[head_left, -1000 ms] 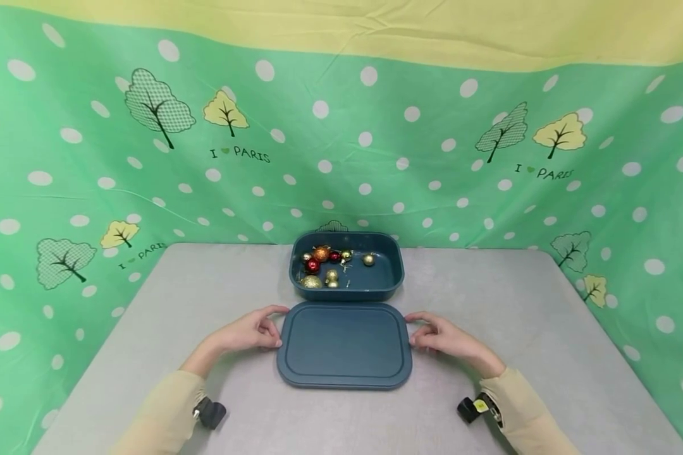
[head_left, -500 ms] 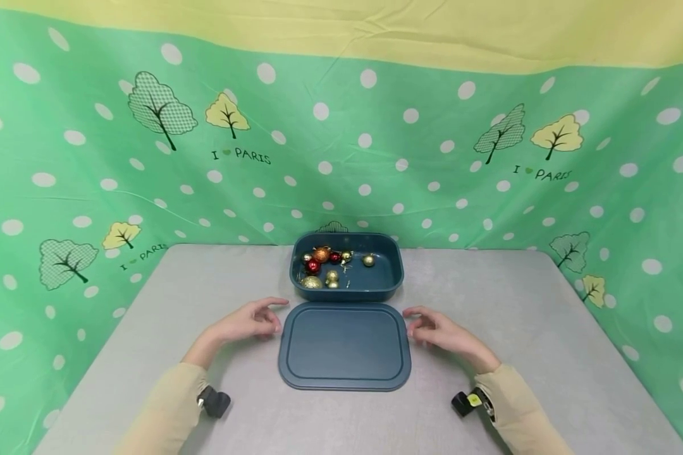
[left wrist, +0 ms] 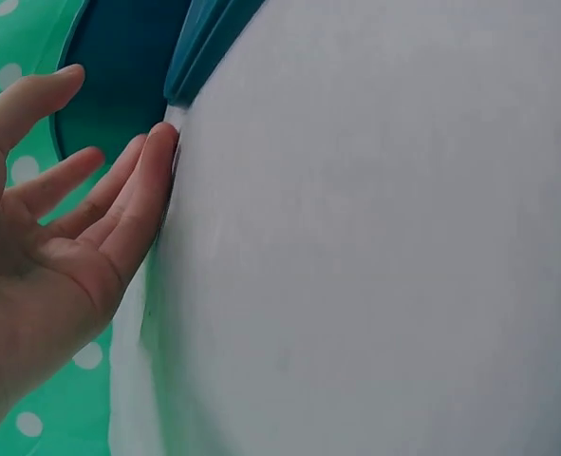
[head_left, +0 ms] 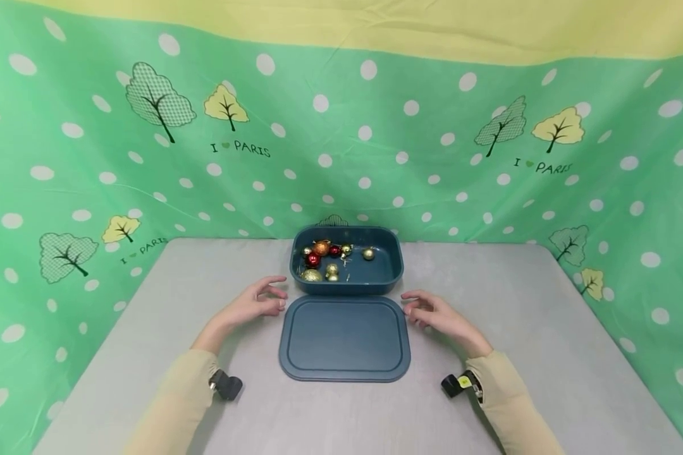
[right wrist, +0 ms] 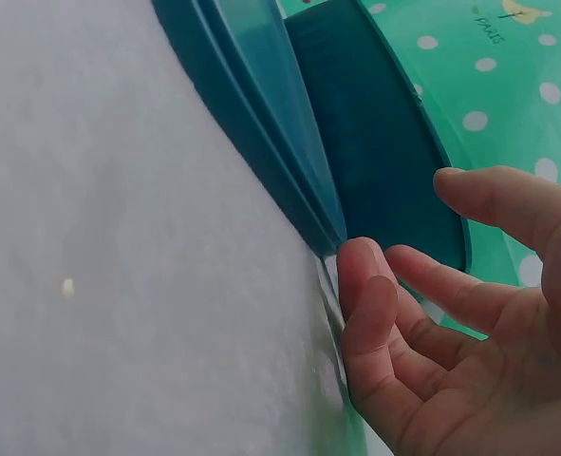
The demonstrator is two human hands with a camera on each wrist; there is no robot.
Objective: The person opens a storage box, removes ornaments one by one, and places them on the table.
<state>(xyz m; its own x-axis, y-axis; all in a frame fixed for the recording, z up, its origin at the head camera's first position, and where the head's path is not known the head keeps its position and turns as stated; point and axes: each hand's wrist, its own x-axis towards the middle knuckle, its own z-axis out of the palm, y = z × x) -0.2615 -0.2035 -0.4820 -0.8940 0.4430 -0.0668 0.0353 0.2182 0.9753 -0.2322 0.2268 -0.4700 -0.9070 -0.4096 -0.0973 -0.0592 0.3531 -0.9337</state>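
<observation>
Both hands have slid from the lid's sides toward its far corners. The left hand and right hand rest relaxed and empty on the grey counter, flanking the blue lid, which lies flat just before the bauble-filled blue box.

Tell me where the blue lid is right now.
In the head view the blue lid lies flat on the grey table, centred just in front of the blue box of baubles, between the left hand and right hand.
</observation>
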